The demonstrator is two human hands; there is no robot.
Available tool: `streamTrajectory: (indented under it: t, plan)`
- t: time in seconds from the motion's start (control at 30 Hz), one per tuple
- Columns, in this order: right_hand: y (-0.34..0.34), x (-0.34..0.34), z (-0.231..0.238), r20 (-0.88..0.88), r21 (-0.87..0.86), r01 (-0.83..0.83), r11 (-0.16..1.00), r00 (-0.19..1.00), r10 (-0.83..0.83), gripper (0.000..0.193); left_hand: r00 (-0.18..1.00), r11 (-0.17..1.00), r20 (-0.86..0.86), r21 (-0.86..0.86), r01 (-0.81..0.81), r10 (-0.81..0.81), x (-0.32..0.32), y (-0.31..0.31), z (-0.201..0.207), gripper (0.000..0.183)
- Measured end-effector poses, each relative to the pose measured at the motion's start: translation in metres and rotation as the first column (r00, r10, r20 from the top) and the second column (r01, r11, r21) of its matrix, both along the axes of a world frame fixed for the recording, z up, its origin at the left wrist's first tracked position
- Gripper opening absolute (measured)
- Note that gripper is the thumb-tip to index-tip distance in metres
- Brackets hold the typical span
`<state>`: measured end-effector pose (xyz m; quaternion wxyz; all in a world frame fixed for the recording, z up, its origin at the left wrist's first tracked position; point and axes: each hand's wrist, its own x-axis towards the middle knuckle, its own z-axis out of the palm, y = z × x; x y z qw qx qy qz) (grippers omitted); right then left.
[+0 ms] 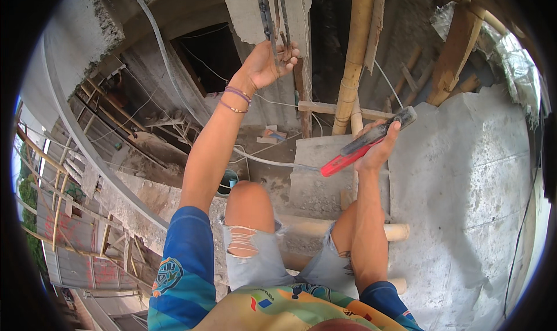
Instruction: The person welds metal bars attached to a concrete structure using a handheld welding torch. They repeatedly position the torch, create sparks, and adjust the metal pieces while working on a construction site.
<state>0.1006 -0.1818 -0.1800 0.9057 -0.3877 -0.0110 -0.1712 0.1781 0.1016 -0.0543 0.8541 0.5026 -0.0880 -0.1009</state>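
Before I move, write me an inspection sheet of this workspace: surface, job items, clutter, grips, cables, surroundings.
Surface: large grey sheet on the right, creased and patchily stained; rough, dusty ground below.
Job items: dark metal rods hanging in front of a concrete column; red-and-black hand tool.
Clutter: dark bucket beyond the left knee; small scraps on the ground.
Grips: left grip at the rods, fingers curled, closure unclear; right grip holding the tool.
Cables: pale cable across the ground; thin dark cable at the far right.
Surroundings: upright bamboo pole, heavy timber at upper right, dark wall opening at upper left.
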Motion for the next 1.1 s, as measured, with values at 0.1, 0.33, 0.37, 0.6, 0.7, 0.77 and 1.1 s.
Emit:
streamTrajectory:
  t: [0.1, 0.33, 0.37, 0.6, 0.7, 0.77, 1.1]
  plan:
    - [0.002, -0.002, 0.001, 0.018, -0.026, -0.004, 1.0, 1.0, 0.004, 0.057, 0.996, 0.988, 0.002, 0.127, -0.091, 0.092, -0.005, -0.006, -0.013, 0.056]
    - [0.009, -0.005, 0.003, 0.021, -0.027, 0.008, 1.0, 1.0, -0.007, 0.057, 0.998, 0.996, 0.047, -0.077, 0.036, -0.032, 0.005, -0.007, -0.023, 0.049]
    - [0.007, -0.006, 0.003, 0.018, -0.032, 0.008, 0.999, 1.0, -0.008, 0.057, 0.999, 0.998, 0.031, -0.055, -0.009, 0.01, 0.005, -0.007, -0.023, 0.049]
    - [-0.002, -0.007, 0.003, -0.014, 0.003, -0.039, 0.999, 0.999, 0.039, 0.056, 0.97, 0.97, -0.008, -0.009, -0.241, 0.241, -0.018, -0.016, -0.022, 0.052]
    - [-0.003, -0.006, 0.005, -0.055, 0.027, -0.021, 0.999, 0.998, 0.022, 0.056, 0.967, 0.967, -0.035, -0.035, -0.254, 0.252, -0.034, -0.015, -0.028, 0.044]
    - [-0.002, -0.006, 0.007, -0.074, 0.034, 0.006, 0.999, 0.997, -0.003, 0.056, 0.972, 0.971, -0.037, -0.054, -0.233, 0.231, -0.037, -0.014, -0.031, 0.038]
    - [0.013, -0.01, 0.011, -0.074, 0.003, 0.053, 0.999, 0.996, -0.053, 0.056, 0.936, 0.919, -0.091, -0.177, -0.352, 0.341, -0.023, -0.027, -0.031, 0.017]
